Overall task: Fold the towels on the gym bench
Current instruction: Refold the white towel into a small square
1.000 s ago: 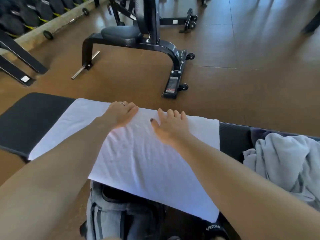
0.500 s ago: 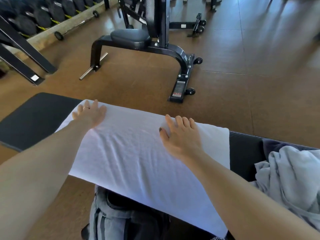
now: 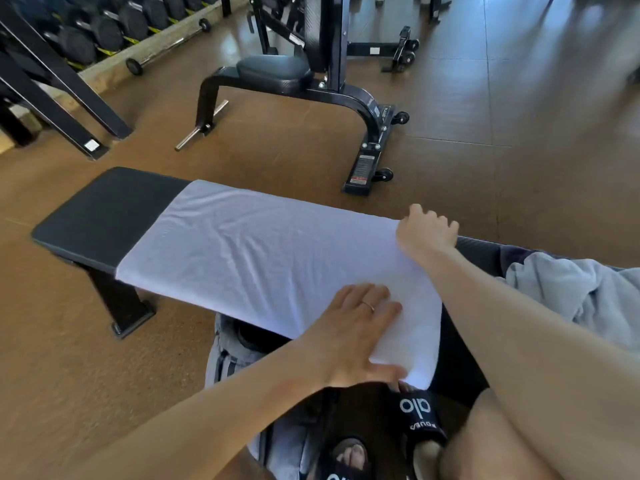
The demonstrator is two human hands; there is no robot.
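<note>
Right hand [image 3: 426,232] grips the white towel's [image 3: 263,258] far corner, left hand [image 3: 353,336] pinches its near corner beside crumpled grey towels [image 3: 581,292].

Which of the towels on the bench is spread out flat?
The white towel, spread across the bench under both hands. The grey towel at the bench's right end lies in a crumpled heap.
</note>
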